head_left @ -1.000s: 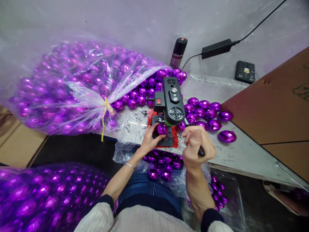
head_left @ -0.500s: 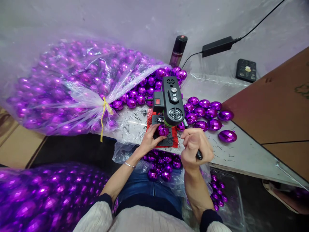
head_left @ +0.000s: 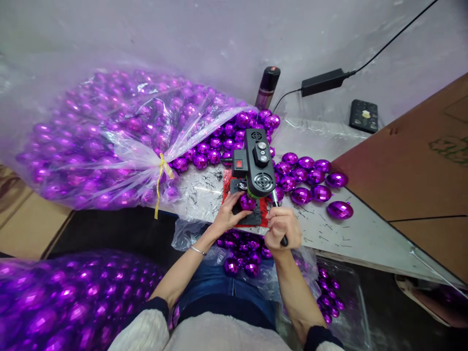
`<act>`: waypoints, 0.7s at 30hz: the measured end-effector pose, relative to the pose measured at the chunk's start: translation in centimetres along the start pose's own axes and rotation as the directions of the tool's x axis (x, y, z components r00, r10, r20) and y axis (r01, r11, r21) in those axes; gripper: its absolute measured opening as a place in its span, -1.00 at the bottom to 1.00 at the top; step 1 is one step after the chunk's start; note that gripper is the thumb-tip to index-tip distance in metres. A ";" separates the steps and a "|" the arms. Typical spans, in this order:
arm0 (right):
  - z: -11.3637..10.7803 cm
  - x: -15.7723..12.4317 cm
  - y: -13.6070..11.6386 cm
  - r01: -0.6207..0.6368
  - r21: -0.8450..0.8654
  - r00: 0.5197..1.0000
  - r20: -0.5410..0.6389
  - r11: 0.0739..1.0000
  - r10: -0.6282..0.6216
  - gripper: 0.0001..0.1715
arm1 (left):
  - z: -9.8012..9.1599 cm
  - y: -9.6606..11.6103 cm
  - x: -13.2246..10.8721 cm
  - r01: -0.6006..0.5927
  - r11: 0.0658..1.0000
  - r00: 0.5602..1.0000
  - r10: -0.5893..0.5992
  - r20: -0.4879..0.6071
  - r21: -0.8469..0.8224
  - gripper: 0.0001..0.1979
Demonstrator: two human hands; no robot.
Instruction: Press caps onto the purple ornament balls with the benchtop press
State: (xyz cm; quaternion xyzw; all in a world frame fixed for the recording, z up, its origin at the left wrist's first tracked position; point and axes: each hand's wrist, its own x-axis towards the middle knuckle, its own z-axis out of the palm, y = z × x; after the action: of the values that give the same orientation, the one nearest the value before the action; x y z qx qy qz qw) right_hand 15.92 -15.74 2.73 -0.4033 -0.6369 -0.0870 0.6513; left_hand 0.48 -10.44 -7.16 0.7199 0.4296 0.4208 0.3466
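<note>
A small black press machine (head_left: pixel 259 163) with a red switch stands on the table over a red mat (head_left: pixel 263 210). Under its head, my left hand (head_left: pixel 229 213) holds a shiny purple faceted ball ornament (head_left: pixel 247 201) between thumb and fingers, on the black base plate. My right hand (head_left: pixel 283 228) is wrapped round the black-ended lever handle (head_left: pixel 284 241) at the machine's right side. Where the ball meets the machine head is partly hidden. Several purple ball ornaments (head_left: pixel 302 196) lie loose just to the right of the machine.
A big tied plastic bag of purple balls (head_left: pixel 109 146) fills the table's left. More balls lie in plastic on my lap (head_left: pixel 241 248). A spray can (head_left: pixel 267 87), a power adapter (head_left: pixel 323 83) and a dark box (head_left: pixel 363 116) are at the back; a cardboard box (head_left: pixel 413 185) stands right.
My right hand has swung the lever handle inward, to the left and closer to the machine. The left hand stays on the ball. The whole view has shifted slightly.
</note>
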 end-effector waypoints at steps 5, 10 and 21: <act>0.7 -1.5 0.8 0.021 -0.023 0.998 -0.053 1.000 -0.022 -0.56 | 0.3 -0.5 -0.1 -0.050 0.998 0.998 0.051 -0.026 0.037 -0.34; 0.8 -1.9 1.2 0.028 -0.016 0.997 -0.071 0.999 -0.029 -0.54 | 0.3 -0.5 -0.2 -0.051 0.997 0.998 0.053 -0.041 0.061 -0.34; 1.4 -2.9 1.7 0.034 0.050 0.995 -0.098 0.998 -0.029 -0.55 | 0.2 -0.3 0.0 -0.012 0.999 1.000 0.013 -0.025 0.048 -0.37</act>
State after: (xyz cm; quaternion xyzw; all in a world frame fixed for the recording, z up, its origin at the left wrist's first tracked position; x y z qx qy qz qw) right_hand 15.48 -14.88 -0.75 -0.3714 -0.6127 -0.1001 0.6904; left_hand 0.52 -10.36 -7.52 0.7252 0.4392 0.4218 0.3213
